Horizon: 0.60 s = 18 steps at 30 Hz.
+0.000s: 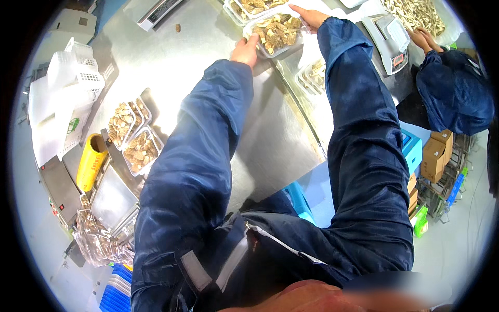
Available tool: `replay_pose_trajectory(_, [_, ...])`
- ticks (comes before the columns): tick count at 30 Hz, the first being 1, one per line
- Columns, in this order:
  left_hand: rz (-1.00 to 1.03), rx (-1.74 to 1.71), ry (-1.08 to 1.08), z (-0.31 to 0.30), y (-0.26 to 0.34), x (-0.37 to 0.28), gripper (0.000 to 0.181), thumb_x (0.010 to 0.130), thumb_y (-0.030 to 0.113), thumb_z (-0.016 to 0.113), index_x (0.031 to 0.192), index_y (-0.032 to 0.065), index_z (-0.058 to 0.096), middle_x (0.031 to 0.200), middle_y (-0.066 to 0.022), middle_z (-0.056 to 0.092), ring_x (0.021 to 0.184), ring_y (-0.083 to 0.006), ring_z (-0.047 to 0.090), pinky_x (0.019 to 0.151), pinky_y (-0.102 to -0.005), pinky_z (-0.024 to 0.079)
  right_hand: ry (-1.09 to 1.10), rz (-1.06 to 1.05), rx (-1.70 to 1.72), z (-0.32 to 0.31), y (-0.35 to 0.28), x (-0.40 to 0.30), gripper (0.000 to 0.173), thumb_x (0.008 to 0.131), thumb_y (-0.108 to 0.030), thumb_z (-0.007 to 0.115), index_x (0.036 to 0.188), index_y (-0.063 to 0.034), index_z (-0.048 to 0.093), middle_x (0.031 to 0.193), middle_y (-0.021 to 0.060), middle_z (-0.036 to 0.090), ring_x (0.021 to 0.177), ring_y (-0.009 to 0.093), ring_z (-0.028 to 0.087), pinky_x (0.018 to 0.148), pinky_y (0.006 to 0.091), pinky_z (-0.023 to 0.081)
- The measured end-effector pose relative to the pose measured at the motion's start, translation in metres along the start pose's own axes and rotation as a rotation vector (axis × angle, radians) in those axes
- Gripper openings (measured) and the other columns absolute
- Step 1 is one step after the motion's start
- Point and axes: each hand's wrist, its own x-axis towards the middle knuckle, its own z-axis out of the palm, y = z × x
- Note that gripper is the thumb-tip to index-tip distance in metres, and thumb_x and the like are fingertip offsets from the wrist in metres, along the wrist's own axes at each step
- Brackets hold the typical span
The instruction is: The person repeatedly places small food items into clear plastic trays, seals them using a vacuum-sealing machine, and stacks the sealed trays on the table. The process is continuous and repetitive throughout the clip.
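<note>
At the top middle of the head view, my left hand (245, 51) and my right hand (310, 17) grip opposite sides of a clear plastic tray of morel mushrooms (277, 33). Another morel tray (255, 6) lies just beyond it, overlapping or touching its far edge. At the left of the steel table (273, 113), clear trays of morels (141, 151) stand close together near my left forearm. To the right, stacked trays of pale sliced mushrooms (312, 78) are partly covered by my right sleeve. One loose brown piece (178, 28) lies on the steel.
A co-worker's hands (423, 39) are by a heap of pale mushrooms (417, 15) at the upper right, beside a digital scale (390, 46). On the left stand white plastic baskets (58, 101), a yellow film roll (91, 163) and a wrapping machine (113, 195). Another scale (158, 13) is at the top.
</note>
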Motion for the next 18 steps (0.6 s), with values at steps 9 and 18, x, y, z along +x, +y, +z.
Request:
replay_pose_trajectory(9, [-0.087,-0.296,0.015,-0.018,0.015,-0.094,0.045,0.099,0.037,0.044,0.133,0.0082,0.044,0.129,-0.0046,0.052,0.113,-0.0209,0.052,0.096,-0.0430,0.037,0.046,-0.168,-0.254,0.037,-0.029,-0.035,0.078,0.082,-0.077,0.039,0.086,-0.0027,0.062,0.073,0.0069,0.055,0.064,0.016,0.048,0.062,0.0323,0.045])
replay_pose_trajectory(18, [-0.007,-0.353,0.070,-0.071,0.043,-0.216,0.051,0.099,0.036,0.043,0.139,0.0037,0.039,0.136,-0.0089,0.046,0.123,-0.0216,0.042,0.103,-0.0468,0.032,-0.031,-0.188,-0.186,0.106,-0.075,-0.105,0.096,0.078,-0.080,0.041,0.117,0.0065,0.059,0.105,0.0202,0.061,0.089,0.027,0.058,0.079,0.0376,0.048])
